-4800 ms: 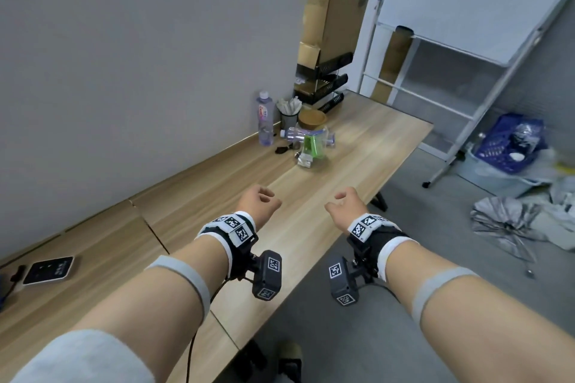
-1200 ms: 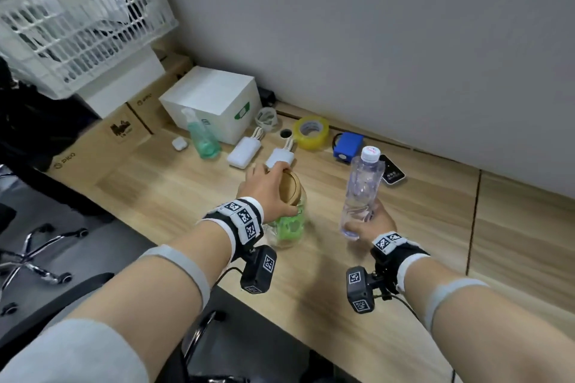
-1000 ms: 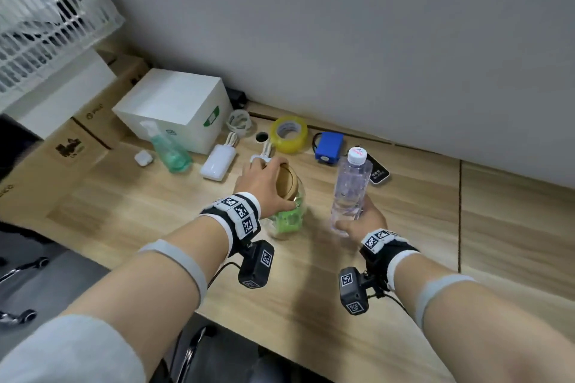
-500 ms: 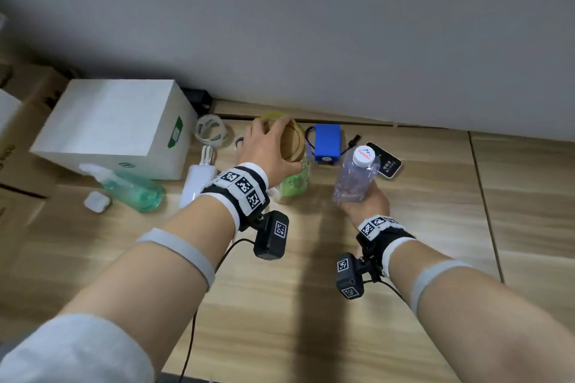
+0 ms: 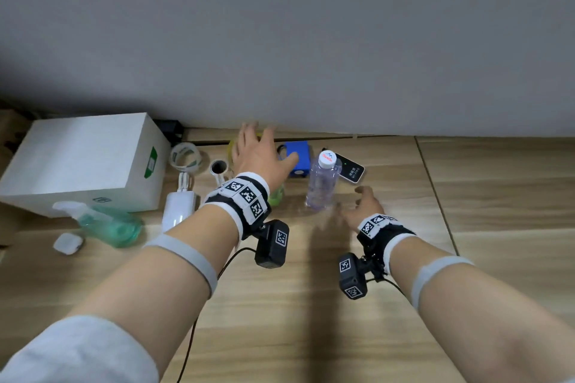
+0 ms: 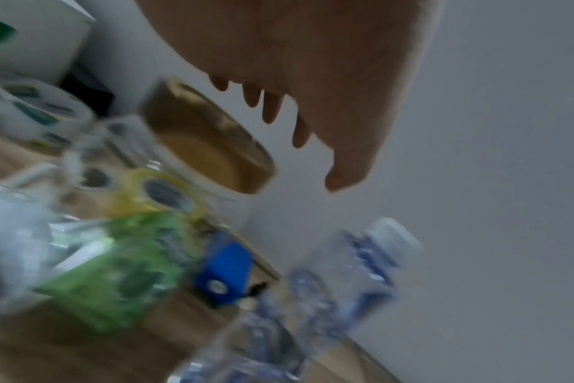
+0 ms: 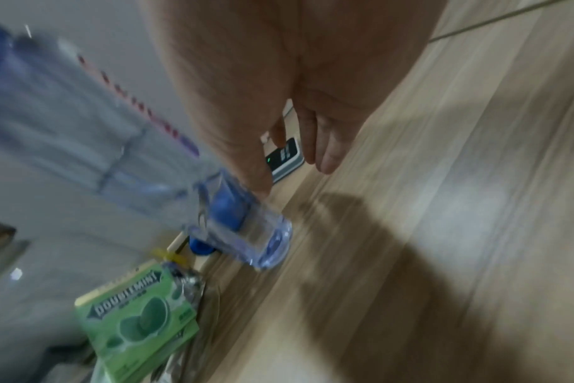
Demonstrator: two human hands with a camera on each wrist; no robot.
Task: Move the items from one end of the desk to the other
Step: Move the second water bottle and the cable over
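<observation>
A glass jar with a cork lid point(image 6: 210, 155) and a green gum pack point(image 6: 115, 272) inside stands on the wooden desk point(image 5: 311, 320). In the head view only its green side point(image 5: 278, 196) shows under my left wrist. My left hand point(image 5: 258, 148) hovers above the lid with fingers point(image 6: 272, 108) spread, holding nothing. A clear water bottle point(image 5: 322, 183) with a white cap stands upright right of the jar. My right hand point(image 5: 359, 204) is open beside the bottle's base point(image 7: 263, 241), fingers point(image 7: 325, 147) relaxed and off it.
Along the wall lie a blue box point(image 5: 299, 156), a black device point(image 5: 351, 169), a yellow tape roll point(image 6: 154, 191), a clear tape roll point(image 5: 185, 158) and a white charger point(image 5: 180, 208). A white carton point(image 5: 77, 162), green spray bottle point(image 5: 107, 222) and small white case point(image 5: 67, 242) sit left.
I carried the jar and bottle to this end of the desk and set them down by the wall. Both hands have since let go; the left lifted off the lid, the right drew back.
</observation>
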